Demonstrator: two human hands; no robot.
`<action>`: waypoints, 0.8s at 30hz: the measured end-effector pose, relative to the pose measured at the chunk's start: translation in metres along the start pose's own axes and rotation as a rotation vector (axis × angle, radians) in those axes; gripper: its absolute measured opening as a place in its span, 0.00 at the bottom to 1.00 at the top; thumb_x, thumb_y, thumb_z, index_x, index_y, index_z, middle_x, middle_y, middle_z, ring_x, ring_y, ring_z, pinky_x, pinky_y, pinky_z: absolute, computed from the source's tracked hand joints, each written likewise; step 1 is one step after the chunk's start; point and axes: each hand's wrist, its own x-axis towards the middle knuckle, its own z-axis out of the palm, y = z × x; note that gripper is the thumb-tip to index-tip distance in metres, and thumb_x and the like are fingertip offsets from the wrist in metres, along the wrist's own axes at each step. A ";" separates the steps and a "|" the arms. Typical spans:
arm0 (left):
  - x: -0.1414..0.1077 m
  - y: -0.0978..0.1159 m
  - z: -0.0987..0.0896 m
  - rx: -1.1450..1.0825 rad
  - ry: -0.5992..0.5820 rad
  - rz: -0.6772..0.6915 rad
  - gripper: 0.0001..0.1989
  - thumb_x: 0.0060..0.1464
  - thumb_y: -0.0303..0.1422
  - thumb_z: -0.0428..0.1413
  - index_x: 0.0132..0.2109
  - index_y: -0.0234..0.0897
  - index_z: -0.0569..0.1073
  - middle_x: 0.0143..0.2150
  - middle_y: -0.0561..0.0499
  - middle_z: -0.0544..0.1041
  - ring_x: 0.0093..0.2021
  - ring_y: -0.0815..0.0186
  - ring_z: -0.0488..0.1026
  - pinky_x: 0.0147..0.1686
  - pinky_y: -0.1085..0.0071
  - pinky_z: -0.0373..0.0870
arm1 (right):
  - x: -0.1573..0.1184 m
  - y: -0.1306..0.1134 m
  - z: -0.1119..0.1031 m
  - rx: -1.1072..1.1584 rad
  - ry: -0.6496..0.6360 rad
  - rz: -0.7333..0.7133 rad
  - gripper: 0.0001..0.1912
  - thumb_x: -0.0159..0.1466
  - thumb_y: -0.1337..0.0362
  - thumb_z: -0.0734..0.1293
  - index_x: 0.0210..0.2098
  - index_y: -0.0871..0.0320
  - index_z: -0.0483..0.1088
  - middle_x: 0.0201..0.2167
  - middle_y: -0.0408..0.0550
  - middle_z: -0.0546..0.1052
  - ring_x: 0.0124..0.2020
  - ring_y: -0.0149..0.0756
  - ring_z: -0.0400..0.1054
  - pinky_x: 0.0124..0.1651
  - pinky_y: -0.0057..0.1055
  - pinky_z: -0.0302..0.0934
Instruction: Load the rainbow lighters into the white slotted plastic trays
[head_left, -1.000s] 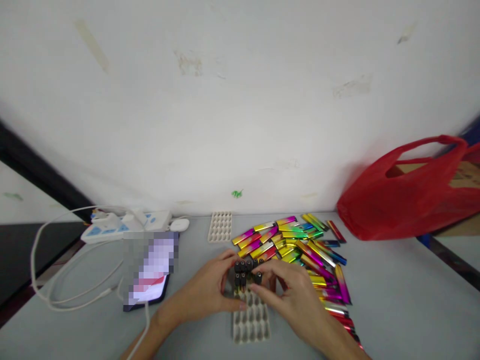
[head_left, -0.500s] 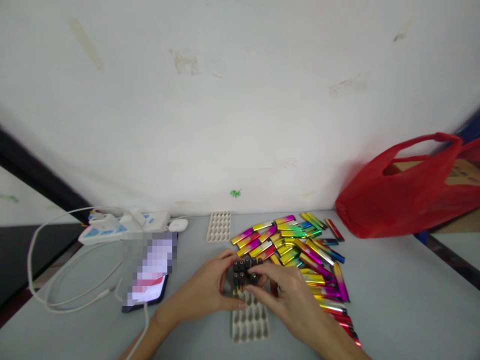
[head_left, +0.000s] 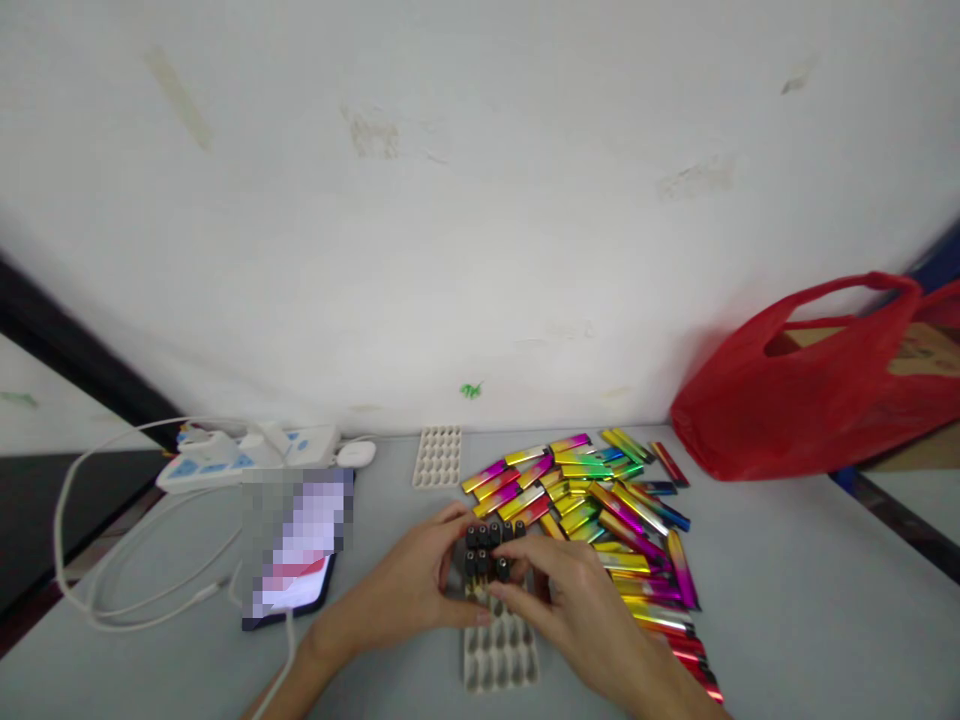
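A pale tray with rows of small cells [head_left: 501,660] lies in front of me. Several lighters [head_left: 482,536] stand upright in its far rows, their black tops facing up. My left hand [head_left: 416,570] curls round the left side of this group, with the thumb stretched along the near side. Between thumb and fingers, my right hand [head_left: 559,590] grips one lighter [head_left: 502,569] by its black top, beside the near row. The lower part of that lighter is hidden behind the fingers. Many shiny coloured lighters [head_left: 577,490] lie in a loose pile behind and to the right.
A second cell tray [head_left: 438,457] lies near the wall. At left are a phone [head_left: 300,550] with its screen lit, a power strip [head_left: 247,458] and looping white cables [head_left: 150,625], one passing over my left forearm. A red bag [head_left: 795,390] stands at the back right.
The lighter in my right hand has shifted slightly left, closer to the standing ones. My left hand stays where it was, beside the group.
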 end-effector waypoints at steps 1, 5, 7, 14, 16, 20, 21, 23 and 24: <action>0.000 0.000 0.000 0.000 0.000 -0.004 0.37 0.50 0.38 0.77 0.66 0.45 0.76 0.62 0.45 0.78 0.63 0.47 0.74 0.67 0.55 0.71 | 0.000 0.001 0.000 -0.017 0.002 -0.007 0.15 0.71 0.50 0.76 0.53 0.50 0.84 0.39 0.48 0.86 0.37 0.44 0.79 0.43 0.35 0.64; -0.001 0.001 0.001 -0.003 0.003 -0.014 0.38 0.48 0.34 0.78 0.65 0.46 0.76 0.63 0.46 0.78 0.65 0.48 0.74 0.69 0.56 0.70 | -0.003 0.000 0.001 -0.022 -0.010 -0.010 0.18 0.73 0.51 0.74 0.60 0.46 0.79 0.38 0.44 0.85 0.37 0.42 0.79 0.44 0.35 0.65; -0.001 0.001 0.002 -0.006 0.012 -0.019 0.38 0.47 0.33 0.78 0.65 0.47 0.77 0.63 0.48 0.77 0.64 0.49 0.74 0.69 0.57 0.69 | -0.004 -0.002 0.002 -0.019 -0.006 -0.010 0.17 0.74 0.53 0.74 0.60 0.46 0.77 0.38 0.43 0.85 0.37 0.42 0.78 0.44 0.34 0.65; -0.001 0.002 0.001 0.049 0.018 -0.012 0.36 0.48 0.34 0.78 0.64 0.45 0.79 0.61 0.47 0.78 0.62 0.49 0.75 0.66 0.58 0.72 | -0.005 -0.005 0.001 -0.047 0.059 -0.110 0.12 0.76 0.54 0.71 0.55 0.50 0.76 0.34 0.42 0.83 0.28 0.35 0.73 0.37 0.31 0.62; -0.001 0.003 0.001 0.068 0.033 -0.010 0.40 0.46 0.36 0.79 0.66 0.45 0.77 0.62 0.47 0.78 0.63 0.48 0.75 0.67 0.56 0.70 | -0.003 -0.004 -0.005 -0.067 0.148 -0.122 0.10 0.77 0.56 0.67 0.53 0.52 0.76 0.29 0.41 0.80 0.25 0.34 0.71 0.33 0.30 0.60; -0.001 0.005 -0.001 0.106 0.037 -0.031 0.43 0.44 0.39 0.80 0.66 0.44 0.77 0.65 0.45 0.77 0.64 0.47 0.74 0.69 0.56 0.68 | 0.006 0.005 -0.022 -0.367 0.419 0.113 0.09 0.78 0.58 0.64 0.51 0.54 0.73 0.28 0.41 0.77 0.26 0.39 0.72 0.31 0.32 0.57; -0.001 0.005 -0.001 0.113 0.034 -0.037 0.43 0.44 0.39 0.80 0.66 0.43 0.78 0.65 0.45 0.77 0.64 0.47 0.74 0.69 0.57 0.68 | 0.008 0.008 -0.027 -0.496 0.448 0.191 0.09 0.76 0.58 0.66 0.52 0.54 0.72 0.31 0.43 0.79 0.28 0.41 0.75 0.31 0.33 0.57; -0.001 0.006 -0.002 0.121 0.038 -0.042 0.43 0.44 0.40 0.81 0.66 0.43 0.78 0.64 0.46 0.78 0.63 0.47 0.75 0.68 0.58 0.69 | 0.011 0.014 -0.035 -0.745 0.458 0.322 0.12 0.75 0.61 0.67 0.56 0.56 0.69 0.42 0.51 0.81 0.32 0.45 0.79 0.30 0.34 0.56; -0.001 0.006 -0.002 0.121 0.041 -0.041 0.43 0.44 0.41 0.80 0.66 0.43 0.78 0.64 0.46 0.78 0.63 0.47 0.75 0.67 0.58 0.69 | 0.012 0.016 -0.037 -0.846 0.447 0.374 0.13 0.74 0.62 0.67 0.57 0.56 0.68 0.45 0.53 0.81 0.33 0.47 0.80 0.29 0.34 0.55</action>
